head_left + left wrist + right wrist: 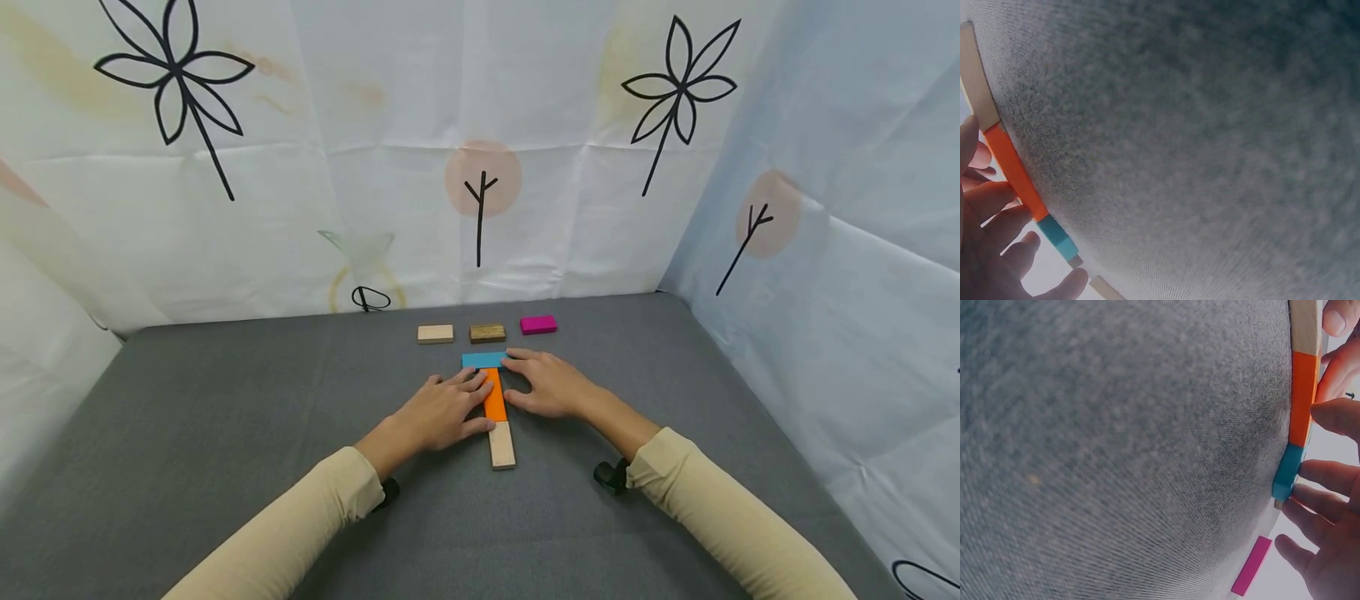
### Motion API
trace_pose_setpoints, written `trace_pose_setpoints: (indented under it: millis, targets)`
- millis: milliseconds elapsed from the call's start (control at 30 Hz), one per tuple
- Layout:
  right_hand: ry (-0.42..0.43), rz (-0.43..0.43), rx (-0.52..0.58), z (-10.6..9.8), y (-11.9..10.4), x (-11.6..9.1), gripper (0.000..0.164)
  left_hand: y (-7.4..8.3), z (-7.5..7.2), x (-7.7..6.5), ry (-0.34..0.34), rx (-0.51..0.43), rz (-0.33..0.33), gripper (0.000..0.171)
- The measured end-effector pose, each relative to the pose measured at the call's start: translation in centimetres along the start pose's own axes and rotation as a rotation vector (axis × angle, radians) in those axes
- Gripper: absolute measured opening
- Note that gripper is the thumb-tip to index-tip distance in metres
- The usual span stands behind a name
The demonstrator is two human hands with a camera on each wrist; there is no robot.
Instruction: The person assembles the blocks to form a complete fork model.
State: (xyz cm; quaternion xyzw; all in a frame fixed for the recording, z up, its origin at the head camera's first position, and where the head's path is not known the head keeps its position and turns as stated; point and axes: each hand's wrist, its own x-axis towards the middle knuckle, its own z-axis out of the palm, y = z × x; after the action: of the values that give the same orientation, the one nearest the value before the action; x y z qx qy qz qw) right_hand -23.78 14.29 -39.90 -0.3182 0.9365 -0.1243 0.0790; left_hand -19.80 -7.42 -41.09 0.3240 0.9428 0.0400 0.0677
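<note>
Flat wooden blocks form a T shape on the grey table. A blue block (pixel 482 360) lies crosswise at the far end. An orange block (pixel 496 402) runs from it towards the person, end to end with a plain wood block (pixel 502 448). My left hand (pixel 441 412) lies at the left side, its spread fingers touching the orange block and its thumb near the joint with the plain one. From the right, my right hand (pixel 553 384) touches the blue block's right end with its fingertips. Its thumb is at the orange block's right side.
Behind the T, a pale wood block (pixel 435 334), a brown block (pixel 487 333) and a magenta block (pixel 538 324) lie apart in a row. The grey table (pixel 247 433) ends at white printed cloth walls (pixel 555 225) at the back and sides.
</note>
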Motion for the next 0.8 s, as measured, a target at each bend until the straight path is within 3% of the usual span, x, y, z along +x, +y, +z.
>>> trace_pose_setpoints:
  millis: [167, 367, 633, 800]
  targets:
    - [0.016, -0.02, 0.011, 0.0, 0.2, 0.2, 0.054, 0.0, 0.1, -0.1, 0.005, -0.018, 0.006, 0.069]
    - [0.1, -0.062, 0.047, 0.0, 1.1, 0.8, 0.047, 0.0, 0.1, -0.1, 0.014, -0.032, 0.014, 0.069]
    - [0.208, 0.003, 0.063, -0.1, 3.4, 1.5, 0.052, 0.0, 0.1, -0.1, 0.002, -0.03, -0.004, 0.07]
    - [0.229, 0.083, 0.067, -0.5, 4.9, 1.8, 0.057, 0.0, 0.1, -0.1, 0.006, -0.029, -0.002, 0.07]
